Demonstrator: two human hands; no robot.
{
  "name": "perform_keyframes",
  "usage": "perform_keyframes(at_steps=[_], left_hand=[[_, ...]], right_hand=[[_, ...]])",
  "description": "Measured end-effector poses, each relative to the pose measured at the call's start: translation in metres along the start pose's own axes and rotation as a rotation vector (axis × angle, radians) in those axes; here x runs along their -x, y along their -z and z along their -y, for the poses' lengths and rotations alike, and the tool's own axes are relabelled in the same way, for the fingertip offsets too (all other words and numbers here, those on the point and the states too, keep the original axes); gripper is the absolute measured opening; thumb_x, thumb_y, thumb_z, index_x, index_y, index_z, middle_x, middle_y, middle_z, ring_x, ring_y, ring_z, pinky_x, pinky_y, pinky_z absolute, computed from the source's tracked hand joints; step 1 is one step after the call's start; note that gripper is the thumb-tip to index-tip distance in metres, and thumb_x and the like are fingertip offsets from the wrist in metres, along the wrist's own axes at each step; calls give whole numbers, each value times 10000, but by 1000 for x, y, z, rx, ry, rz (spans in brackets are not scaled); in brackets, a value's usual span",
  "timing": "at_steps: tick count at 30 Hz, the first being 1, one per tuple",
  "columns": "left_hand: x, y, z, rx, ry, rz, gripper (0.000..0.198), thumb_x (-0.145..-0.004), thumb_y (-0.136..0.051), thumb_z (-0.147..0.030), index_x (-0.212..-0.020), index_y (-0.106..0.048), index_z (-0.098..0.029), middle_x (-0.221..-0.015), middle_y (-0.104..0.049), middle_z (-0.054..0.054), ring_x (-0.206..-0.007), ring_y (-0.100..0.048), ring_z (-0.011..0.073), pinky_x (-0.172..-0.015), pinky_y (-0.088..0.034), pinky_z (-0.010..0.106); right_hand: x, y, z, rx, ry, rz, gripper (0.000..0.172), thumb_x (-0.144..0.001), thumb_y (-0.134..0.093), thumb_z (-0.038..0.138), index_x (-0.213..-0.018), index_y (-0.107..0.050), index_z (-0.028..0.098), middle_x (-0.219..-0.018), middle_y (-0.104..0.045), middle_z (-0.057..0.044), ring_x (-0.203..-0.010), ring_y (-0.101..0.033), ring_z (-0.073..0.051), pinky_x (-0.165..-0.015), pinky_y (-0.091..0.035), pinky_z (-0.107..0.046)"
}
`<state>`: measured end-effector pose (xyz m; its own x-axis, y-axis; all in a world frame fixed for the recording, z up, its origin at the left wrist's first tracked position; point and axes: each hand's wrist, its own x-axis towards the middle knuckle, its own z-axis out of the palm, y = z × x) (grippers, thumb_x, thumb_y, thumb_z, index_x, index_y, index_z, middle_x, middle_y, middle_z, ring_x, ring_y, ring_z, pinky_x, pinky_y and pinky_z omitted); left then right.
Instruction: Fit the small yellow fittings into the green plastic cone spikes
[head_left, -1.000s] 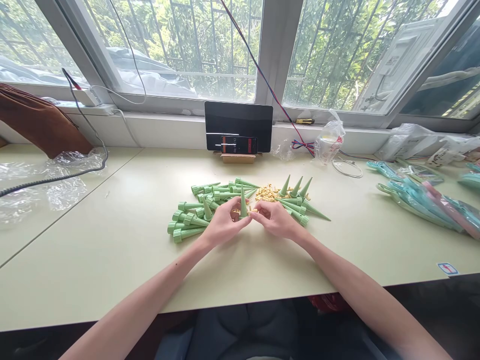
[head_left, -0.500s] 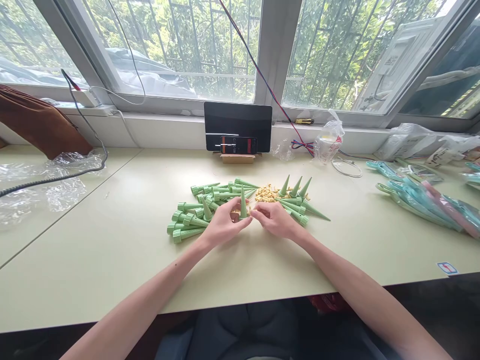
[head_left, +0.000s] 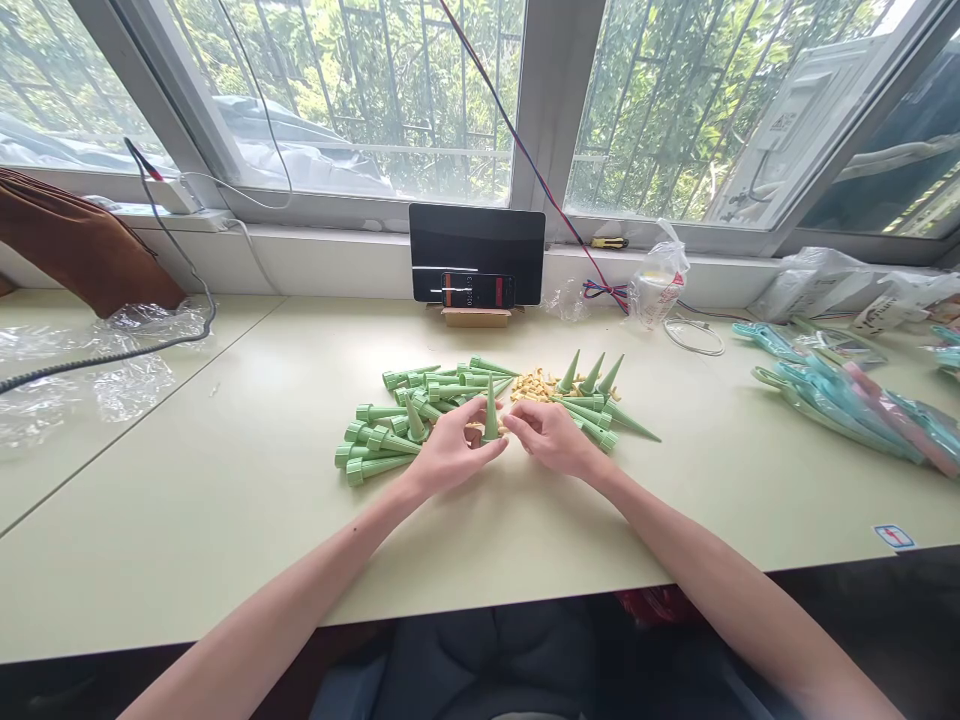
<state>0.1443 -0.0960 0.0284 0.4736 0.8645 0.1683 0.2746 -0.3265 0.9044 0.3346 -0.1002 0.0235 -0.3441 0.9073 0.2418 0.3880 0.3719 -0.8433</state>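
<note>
My left hand (head_left: 452,445) is closed round a green plastic watering spike (head_left: 491,408), which stands tip up between thumb and fingers. Close to its right side, my right hand (head_left: 551,436) pinches a small yellow piece, mostly hidden by the fingertips. Left of and behind my left hand lies a pile of similar green spikes (head_left: 381,441), most on their sides with ribbed caps. Behind my right hand is a heap of small yellow pieces (head_left: 534,384). Several upright spikes (head_left: 590,375) stand beside that heap, with more lying spikes (head_left: 596,432) below them.
A black tablet (head_left: 477,240) leans at the back, with a phone (head_left: 478,290) on a cardboard stand before it. Bagged teal and pink items (head_left: 847,405) lie to the right. Clear plastic wrap (head_left: 112,375), a dark cable (head_left: 105,352) and a brown bag (head_left: 82,245) are at the left.
My left hand and the upright spike have shifted very slightly right. My right hand stays almost where it was, still pinched near the spike.
</note>
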Motion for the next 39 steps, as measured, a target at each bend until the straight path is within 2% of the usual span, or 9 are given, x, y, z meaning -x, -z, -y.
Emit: perform_keyframes(at_steps=[15,24,34,39], left_hand=[[-1,0,-2,-7,18,-45,347,-831,-655,-364,-1122,-599,-183,-895,-602,18,-514,-414,57,-482,-368,206],[-1,0,0,25,8,-29,316,-826,-656,-350,-1083,-595,-176,-986,-637,45,-561,-495,69,-534,-455,218],[0,0,-2,36,3,-53,374,-775,-696,-341,-1111,-631,-189,-953,-662,55,-601,-578,112,-541,-502,245],[0,0,-1,36,0,-51,391,-771,-698,-351,-1119,-625,-191,-954,-664,57,-622,-580,121,-548,-504,246]], right_hand=[[2,0,-6,85,54,23,377,-936,-505,468,-689,-504,183,-576,-395,44,-529,-332,-102,-516,-257,-257],[0,0,-6,115,43,40,426,-949,-463,478,-640,-460,185,-585,-383,38,-538,-326,-104,-526,-264,-257],[1,0,-5,131,44,44,509,-964,-422,524,-604,-516,176,-522,-382,38,-502,-346,-104,-514,-268,-255],[1,1,-6,101,34,29,451,-963,-444,506,-660,-521,180,-571,-422,33,-528,-350,-107,-522,-276,-256]])
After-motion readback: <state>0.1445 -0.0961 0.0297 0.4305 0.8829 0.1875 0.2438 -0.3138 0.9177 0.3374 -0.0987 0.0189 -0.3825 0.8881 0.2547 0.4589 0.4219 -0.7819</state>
